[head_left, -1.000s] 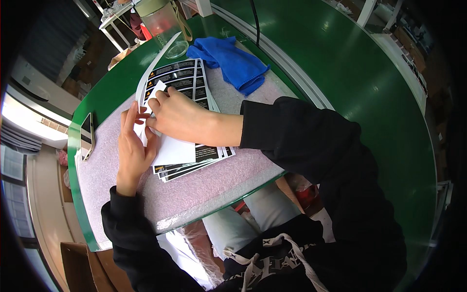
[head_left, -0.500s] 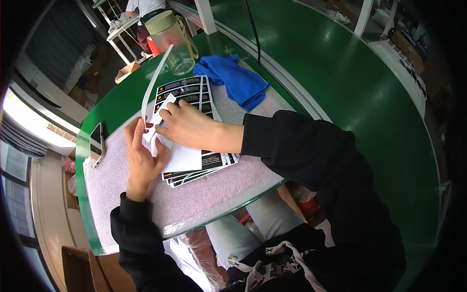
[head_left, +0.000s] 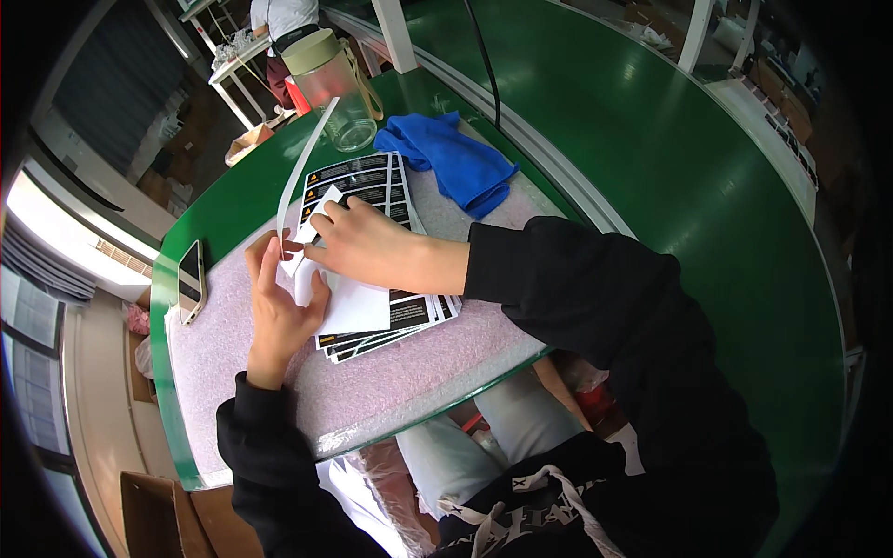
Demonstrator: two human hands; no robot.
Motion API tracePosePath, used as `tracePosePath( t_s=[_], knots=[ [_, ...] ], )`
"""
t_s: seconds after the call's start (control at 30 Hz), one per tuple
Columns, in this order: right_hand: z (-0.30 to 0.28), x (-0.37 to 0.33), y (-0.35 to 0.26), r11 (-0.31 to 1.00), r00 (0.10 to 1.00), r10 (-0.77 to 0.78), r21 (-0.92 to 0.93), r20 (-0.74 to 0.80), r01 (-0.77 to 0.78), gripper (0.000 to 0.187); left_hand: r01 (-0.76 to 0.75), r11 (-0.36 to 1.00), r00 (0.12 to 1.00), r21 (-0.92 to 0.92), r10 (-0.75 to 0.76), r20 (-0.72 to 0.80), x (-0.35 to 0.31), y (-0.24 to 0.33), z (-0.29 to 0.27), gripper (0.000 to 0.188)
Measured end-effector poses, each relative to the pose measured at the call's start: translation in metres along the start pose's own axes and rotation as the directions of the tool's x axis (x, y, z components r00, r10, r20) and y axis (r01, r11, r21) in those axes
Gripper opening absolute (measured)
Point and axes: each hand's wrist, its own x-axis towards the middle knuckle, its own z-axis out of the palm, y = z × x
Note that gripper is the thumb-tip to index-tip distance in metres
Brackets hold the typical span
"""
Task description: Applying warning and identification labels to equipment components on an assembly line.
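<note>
White paper (head_left: pixel 358 307) lies over printed sheets (head_left: pixel 358 181) inside the near edge of the table (head_left: pixel 670 167), one end lifted. Below the near left corner a brown carton (head_left: pixel 153 511) gapes, its bottom out of view. Toward the far left edge stands a lidded jar (head_left: pixel 353 135), table showing through its clear wall. The right grip (head_left: pixel 363 237) pinches the paper's raised end; the left grip (head_left: pixel 279 312) closes on a thin strip (head_left: pixel 298 177).

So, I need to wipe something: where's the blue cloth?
In the head view, the blue cloth lies above centre, right of the lidded bottle and up-right of the printed sheets.
</note>
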Motion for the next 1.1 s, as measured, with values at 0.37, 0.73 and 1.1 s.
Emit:
tracePosePath(
  t_s=[0.37, 0.73, 1.1],
  knots=[
    [-0.07, 0.025, 0.094, 0.823, 0.913, 0.322, 0.552, -0.252, -0.138, 0.02, -0.029, 0.994, 0.998, 0.109, 0.035, -0.052, -0.002, 0.002, -0.005, 0.092],
    [-0.12, -0.02, 0.194, 0.571, 0.331, 0.774, 0.821, -0.54, 0.008, 0.031, -0.023, 0.995, 0.999, 0.098, 0.027, -0.033, -0.003, 0.0, -0.004, 0.092],
    [0.019, -0.034, 0.236, 0.577, 0.233, 0.817, 0.753, -0.528, -0.316, 0.048, -0.018, 0.996, 1.0, 0.087, 0.02, -0.015, -0.004, -0.001, -0.004, 0.092]
  ],
)
